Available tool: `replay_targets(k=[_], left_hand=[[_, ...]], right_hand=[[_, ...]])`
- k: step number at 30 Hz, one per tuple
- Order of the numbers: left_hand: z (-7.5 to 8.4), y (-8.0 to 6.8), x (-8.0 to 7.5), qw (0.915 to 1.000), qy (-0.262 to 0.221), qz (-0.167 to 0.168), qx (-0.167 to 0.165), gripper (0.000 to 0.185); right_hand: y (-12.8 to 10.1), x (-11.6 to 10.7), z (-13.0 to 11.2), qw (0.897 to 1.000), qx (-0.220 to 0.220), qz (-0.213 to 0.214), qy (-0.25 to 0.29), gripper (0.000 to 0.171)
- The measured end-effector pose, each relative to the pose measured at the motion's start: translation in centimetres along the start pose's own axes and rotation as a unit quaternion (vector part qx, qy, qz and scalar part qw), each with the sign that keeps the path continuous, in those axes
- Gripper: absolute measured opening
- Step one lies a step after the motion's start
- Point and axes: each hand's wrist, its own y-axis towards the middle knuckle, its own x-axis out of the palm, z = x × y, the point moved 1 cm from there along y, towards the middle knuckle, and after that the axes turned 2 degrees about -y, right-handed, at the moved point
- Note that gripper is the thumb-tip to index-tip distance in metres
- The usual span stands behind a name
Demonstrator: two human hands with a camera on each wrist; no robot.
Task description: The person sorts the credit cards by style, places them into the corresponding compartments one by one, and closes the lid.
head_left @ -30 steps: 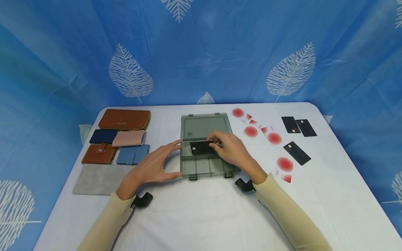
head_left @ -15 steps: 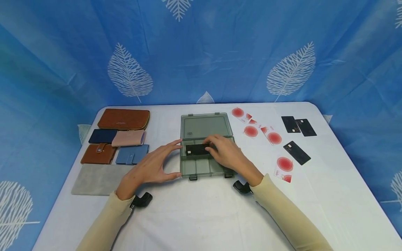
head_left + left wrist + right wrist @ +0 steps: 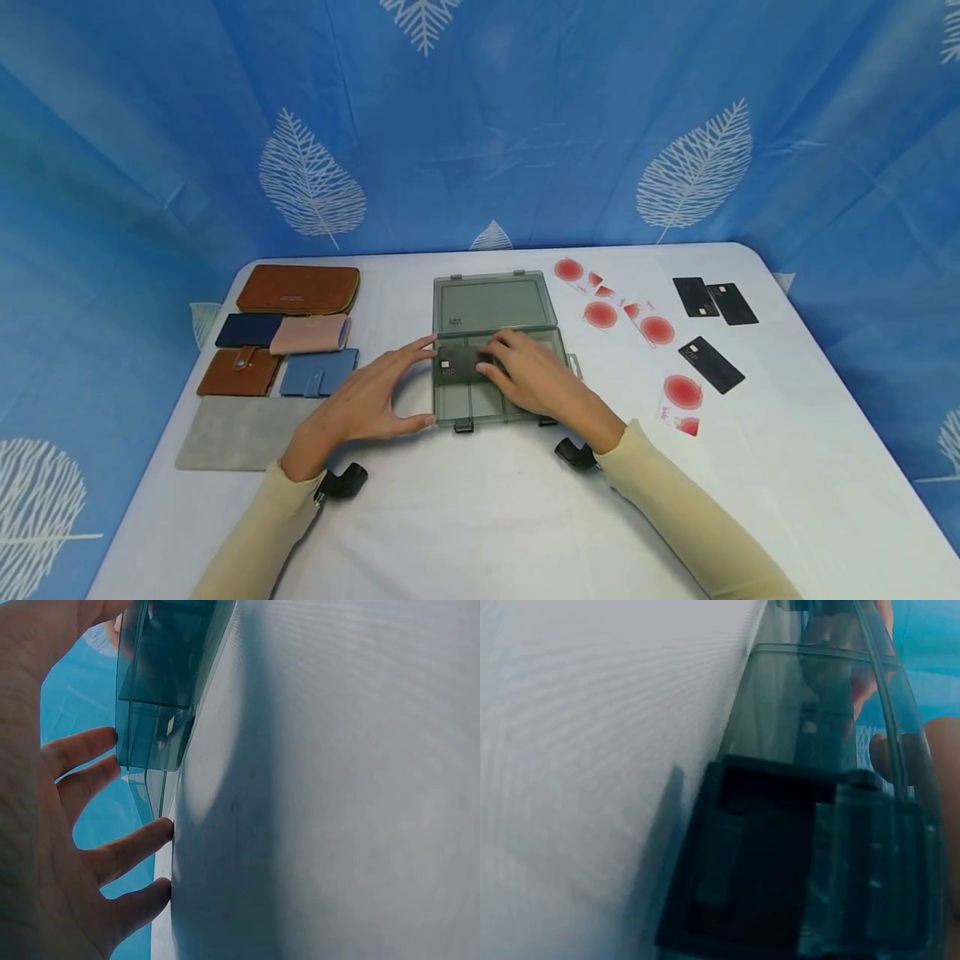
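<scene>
A black VIP card (image 3: 456, 365) lies at the left of the back section of a translucent green divided plastic box (image 3: 447, 406), whose lid (image 3: 495, 302) is laid back. My right hand (image 3: 528, 373) holds the card's right end with curled fingers. In the right wrist view the box's dark latch (image 3: 757, 855) fills the near side. On the other side, my left hand (image 3: 366, 396) has its fingers and thumb spread, the tips right at the box's left edge. From the left wrist view, the fingers (image 3: 86, 750) reach the box wall (image 3: 157, 720), and the card shows dimly through it.
At left lie a brown zip wallet (image 3: 298, 288), a navy wallet (image 3: 247, 330), a pink one (image 3: 309, 333), a brown snap wallet (image 3: 238, 372), a blue one (image 3: 318, 372) and a grey pouch (image 3: 240, 433). Several red-and-white cards (image 3: 657, 330) and black cards (image 3: 711, 364) lie at right.
My right hand has moved left with the black card, which now sits against the box's left end and shows more of its face. My left hand stays at the box's side.
</scene>
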Motion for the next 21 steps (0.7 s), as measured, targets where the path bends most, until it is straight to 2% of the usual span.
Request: replay_targets(k=[11,18,21], left_hand=[[-0.1,0.0,0.2,1.0000,0.003,0.000,-0.003,0.093],[0.2,0.0,0.3,0.9999,-0.002,0.003,-0.010,0.089],[0.3,0.2,0.4,0.9999,0.001,0.009,-0.011,0.089]], right_hand=[[-0.1,0.4,0.3,1.000,-0.017,-0.026,0.004,0.038],[-0.3,-0.7,0.8,0.997,0.018,-0.064,0.036,0.032],[-0.5,-2.0,1.3,0.996,0.030,-0.062,0.055,0.029]])
